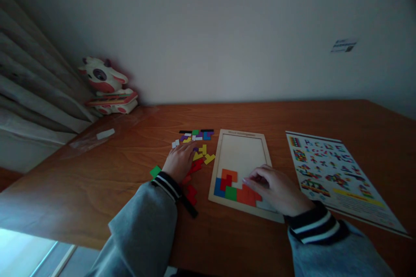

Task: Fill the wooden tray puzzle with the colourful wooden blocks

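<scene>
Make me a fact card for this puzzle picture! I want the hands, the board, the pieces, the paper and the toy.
Left hand: among the loose pieces; can't tell if it holds one
Right hand: over the wooden board, fingertips by an orange piece; grip unclear
Loose pieces: left of the board; yellow, red, white, black, green, purple, blue
Pieces in board: near end; blue, red, orange, green
Printed sheet: right of the board, colourful pictures
Cow toy: far left, beside the curtain
</scene>
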{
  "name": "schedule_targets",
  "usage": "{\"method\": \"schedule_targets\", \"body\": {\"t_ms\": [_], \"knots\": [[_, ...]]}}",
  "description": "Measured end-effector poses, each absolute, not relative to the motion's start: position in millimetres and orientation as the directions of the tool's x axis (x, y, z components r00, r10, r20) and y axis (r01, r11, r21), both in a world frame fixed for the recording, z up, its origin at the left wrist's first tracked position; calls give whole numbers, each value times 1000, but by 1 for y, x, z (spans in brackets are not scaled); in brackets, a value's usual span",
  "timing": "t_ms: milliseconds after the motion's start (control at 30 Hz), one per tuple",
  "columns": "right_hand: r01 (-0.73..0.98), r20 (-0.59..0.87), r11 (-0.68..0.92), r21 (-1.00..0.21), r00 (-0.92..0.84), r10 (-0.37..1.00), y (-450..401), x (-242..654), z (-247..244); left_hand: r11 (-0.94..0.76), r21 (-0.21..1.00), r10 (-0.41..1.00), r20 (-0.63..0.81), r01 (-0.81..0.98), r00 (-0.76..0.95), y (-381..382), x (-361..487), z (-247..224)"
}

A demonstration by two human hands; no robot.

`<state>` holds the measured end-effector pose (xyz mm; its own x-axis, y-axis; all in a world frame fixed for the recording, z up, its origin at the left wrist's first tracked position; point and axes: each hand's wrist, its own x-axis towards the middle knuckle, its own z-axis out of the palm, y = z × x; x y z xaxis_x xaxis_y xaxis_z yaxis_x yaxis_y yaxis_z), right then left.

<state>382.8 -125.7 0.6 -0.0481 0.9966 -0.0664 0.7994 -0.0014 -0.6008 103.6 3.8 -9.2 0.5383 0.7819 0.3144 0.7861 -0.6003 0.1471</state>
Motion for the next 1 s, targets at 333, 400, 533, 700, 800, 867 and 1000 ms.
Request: {"method": "schedule_targets", "body": {"t_ms": [333, 400, 533, 700, 800, 867, 1000], "knots": [[787, -61, 4, -616, -53, 997, -124, 382, 2, -597, 368, 796, 380, 713, 471, 8, 108, -9], [785, -62, -3, -619, -45, 997, -124, 382, 2, -571, 423, 814, 403, 703, 419, 7, 110, -8], [772, -44, -2, -635, -34, 998, -123, 383, 0, -598, 482, 792, 482, 641, 376, -2, 116, 0], [721, 52, 53, -691, -24, 998, -121, 376, 6, -727, 454, 675, 610, 515, 415, -38, 133, 13], [653, 102, 103, -750, -40, 994, -121, 366, 14, -696, 617, 718, 592, 366, 366, -60, 145, 11], [609, 107, 120, -784, -58, 993, -122, 360, 18, -584, 777, 799, 499, 234, 336, -69, 152, 4], [548, 90, 126, -827, -93, 992, -124, 353, 21, -359, 931, 883, 318, 60, 345, -76, 161, -8]]}}
